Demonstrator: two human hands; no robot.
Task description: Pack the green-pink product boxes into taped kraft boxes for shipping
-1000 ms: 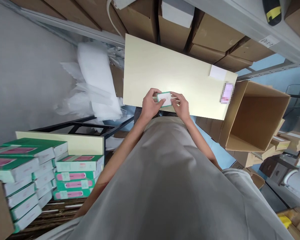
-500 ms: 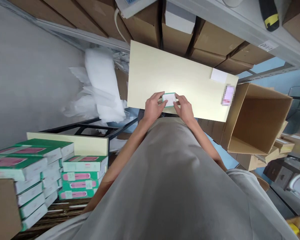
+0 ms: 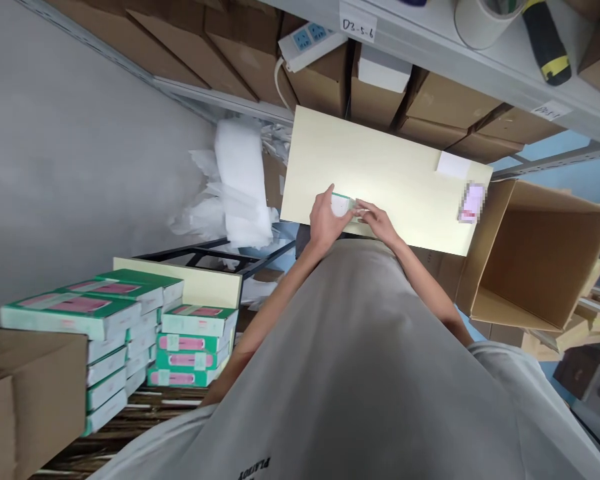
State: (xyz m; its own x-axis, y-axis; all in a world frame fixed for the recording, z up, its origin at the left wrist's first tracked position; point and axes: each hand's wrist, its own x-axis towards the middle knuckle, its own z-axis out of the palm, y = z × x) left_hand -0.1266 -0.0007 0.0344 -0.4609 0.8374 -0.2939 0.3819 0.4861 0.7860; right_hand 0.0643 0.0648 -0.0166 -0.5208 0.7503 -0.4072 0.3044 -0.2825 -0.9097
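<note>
Both my hands hold a small green-and-white box [image 3: 342,203] just above the near edge of a pale yellow tabletop [image 3: 380,167]. My left hand [image 3: 325,219] wraps its fingers round the box's left end. My right hand [image 3: 377,220] pinches the right end with its fingertips. The box is tilted and partly covered by my fingers.
An open cardboard box [image 3: 535,253] stands to the right of the table. Stacks of green-and-pink boxes [image 3: 130,333] sit at the lower left. White foam bags [image 3: 240,187] lie left of the table. A white slip [image 3: 453,165] and a blurred pink item [image 3: 471,203] rest on the tabletop; shelves hold cartons.
The view has shifted, so everything sits further right and lower. The small box has tilted between my hands, and my right fingers have moved to its right end.
</note>
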